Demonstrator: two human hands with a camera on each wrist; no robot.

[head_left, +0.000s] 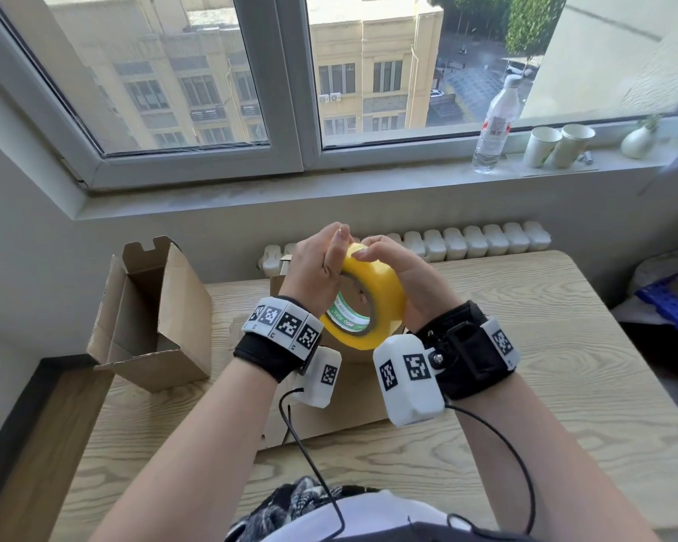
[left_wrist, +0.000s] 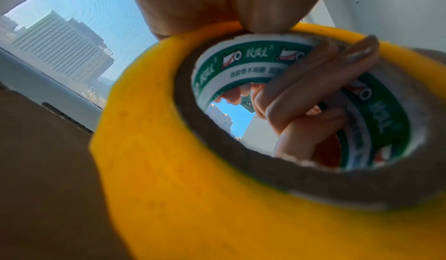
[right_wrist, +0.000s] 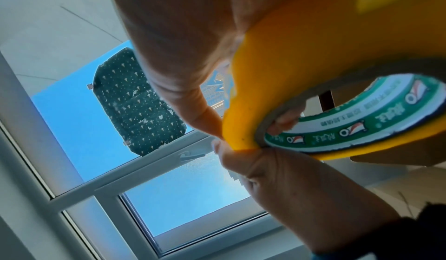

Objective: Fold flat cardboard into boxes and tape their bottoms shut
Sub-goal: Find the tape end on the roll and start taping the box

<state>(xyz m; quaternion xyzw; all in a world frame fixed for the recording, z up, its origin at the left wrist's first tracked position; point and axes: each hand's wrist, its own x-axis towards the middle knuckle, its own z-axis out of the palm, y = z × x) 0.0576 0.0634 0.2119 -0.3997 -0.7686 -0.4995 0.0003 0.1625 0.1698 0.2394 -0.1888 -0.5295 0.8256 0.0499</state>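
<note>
While aloft, tape roll (head_left: 368, 303) between both grips.

A light wood-grain desk (head_left: 564, 385) fills the lower view. At twelve o'clock a white-framed window (head_left: 275, 111) gives daylight and beige buildings. On its grey sill (head_left: 251, 197), toward two o'clock, stand a plastic bottle (head_left: 494, 127), two paper cups (head_left: 560, 146) and a small vase (head_left: 638, 140). A white radiator (head_left: 478, 240) sits below.

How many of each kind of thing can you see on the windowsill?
Plastic bottle: 1
Paper cups: 2
White vase: 1
A small object beside the cups is too small to identify.
Total: 4
</note>
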